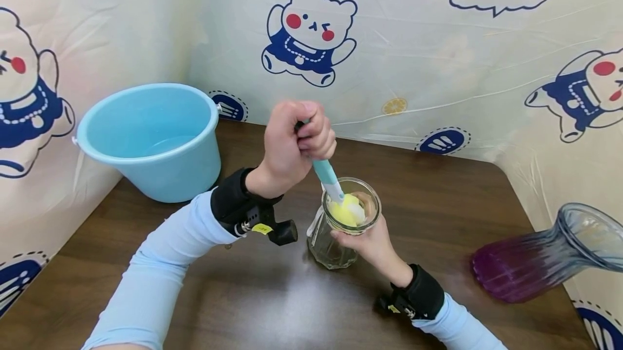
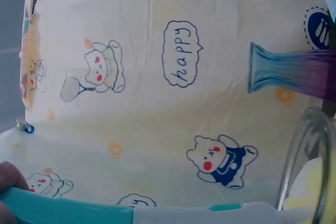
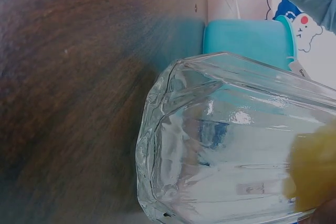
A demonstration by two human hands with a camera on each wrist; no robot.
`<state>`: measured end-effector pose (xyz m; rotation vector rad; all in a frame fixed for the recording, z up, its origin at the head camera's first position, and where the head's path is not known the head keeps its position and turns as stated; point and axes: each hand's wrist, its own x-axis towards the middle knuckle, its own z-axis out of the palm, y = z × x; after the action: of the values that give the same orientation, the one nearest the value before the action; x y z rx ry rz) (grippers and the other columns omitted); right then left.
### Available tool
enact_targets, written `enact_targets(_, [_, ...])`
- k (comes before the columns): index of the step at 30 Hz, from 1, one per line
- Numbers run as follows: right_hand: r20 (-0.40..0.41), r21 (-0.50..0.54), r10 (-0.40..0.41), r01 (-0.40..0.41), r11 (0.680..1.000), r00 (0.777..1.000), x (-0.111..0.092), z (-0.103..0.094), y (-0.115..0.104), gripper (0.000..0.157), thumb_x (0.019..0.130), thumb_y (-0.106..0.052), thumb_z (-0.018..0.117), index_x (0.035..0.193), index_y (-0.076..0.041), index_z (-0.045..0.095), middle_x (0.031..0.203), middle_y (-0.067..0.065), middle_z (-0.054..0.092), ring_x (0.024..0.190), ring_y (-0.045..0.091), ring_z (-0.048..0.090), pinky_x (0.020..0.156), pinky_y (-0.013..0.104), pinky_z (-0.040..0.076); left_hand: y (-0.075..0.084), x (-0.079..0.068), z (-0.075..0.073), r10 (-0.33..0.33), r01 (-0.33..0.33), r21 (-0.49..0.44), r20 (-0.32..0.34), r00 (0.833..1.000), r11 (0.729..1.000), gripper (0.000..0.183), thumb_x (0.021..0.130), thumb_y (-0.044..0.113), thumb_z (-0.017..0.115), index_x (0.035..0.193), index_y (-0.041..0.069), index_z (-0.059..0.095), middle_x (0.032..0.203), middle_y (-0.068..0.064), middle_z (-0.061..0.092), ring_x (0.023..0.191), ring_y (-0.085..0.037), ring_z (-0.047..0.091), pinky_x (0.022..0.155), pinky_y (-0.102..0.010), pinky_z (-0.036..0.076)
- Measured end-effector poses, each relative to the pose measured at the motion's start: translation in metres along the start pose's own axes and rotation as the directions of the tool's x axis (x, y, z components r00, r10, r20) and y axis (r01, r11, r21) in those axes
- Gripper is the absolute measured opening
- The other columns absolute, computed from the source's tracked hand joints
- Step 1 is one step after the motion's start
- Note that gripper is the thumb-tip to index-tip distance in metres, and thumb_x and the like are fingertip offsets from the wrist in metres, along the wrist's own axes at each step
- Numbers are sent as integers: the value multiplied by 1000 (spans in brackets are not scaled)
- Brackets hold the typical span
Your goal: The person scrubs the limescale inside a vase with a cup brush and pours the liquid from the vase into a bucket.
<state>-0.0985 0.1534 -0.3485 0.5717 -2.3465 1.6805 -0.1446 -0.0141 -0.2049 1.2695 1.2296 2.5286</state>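
My left hand (image 1: 299, 139) grips the teal and white handle (image 1: 325, 172) of a sponge brush in a fist. The brush's yellow and white sponge head (image 1: 348, 210) sits in the mouth of a clear glass jar (image 1: 333, 255). Around the jar's upper part, my right hand (image 1: 372, 242) holds it on the table. In the left wrist view the brush handle (image 2: 68, 205) runs toward the jar's rim (image 2: 310, 129). Through the glass wall (image 3: 236, 156), the right wrist view shows the yellow sponge (image 3: 312, 171) near the mouth end; the lower inside holds no sponge.
A light blue bucket (image 1: 194, 171) stands at the back left of the dark wooden table (image 1: 233, 306). Toward the right edge is a fluted glass vase (image 1: 511, 269), purple at its base. A printed cloth (image 1: 413, 58) hangs behind the table and along its sides.
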Motion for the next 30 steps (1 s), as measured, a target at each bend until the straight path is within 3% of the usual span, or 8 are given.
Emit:
enact_targets(7, [-1,43,-87,87,995,996,0,1,6,69,57,9,76,115,15,40,107,25,55,97,11,51,82,19,41,-35,-11,-1,-101,101,20,-26,995,995,33,84,5,20,52,13,20,44,2,17,34,-15,14,36,-28,15])
enact_targets(13, [-3,1,-58,58,998,998,-1,0,4,71,57,7,76,117,14,40,110,25,54,100,28,51,85,34,42,-56,-24,1,-138,139,102,-21,990,985,35,87,6,22,53,11,22,44,0,18,35,-19,18,38,-29,19])
enact_targets(15, [-2,-5,-40,40,999,999,-1,-1,3,71,57,7,77,118,13,40,111,25,53,100,27,50,86,35,42,-58,-25,1,-134,134,122,-14,991,983,35,87,7,22,53,12,23,44,-1,18,36,-20,19,38,-29,19])
enact_targets(20, [-4,17,-53,53,998,999,-2,0,5,69,57,9,76,116,13,40,109,24,54,99,13,49,85,28,42,-53,-20,2,-117,118,118,-17,993,986,36,87,8,23,53,17,26,44,0,19,35,-19,19,38,-30,19])
enact_targets(25, [-4,47,-73,73,996,997,-1,1,6,70,56,9,76,115,14,40,108,25,53,96,7,49,82,16,40,-35,-10,5,-96,97,62,-11,995,993,35,86,7,19,52,14,24,44,1,18,35,-17,16,37,-29,16])
enact_targets(30, [-15,33,-47,48,998,999,-1,1,3,71,55,8,77,116,14,41,107,24,54,91,7,50,80,16,41,-13,2,8,-76,76,24,-12,997,997,36,86,8,14,52,14,24,44,2,18,35,-16,15,37,-28,14])
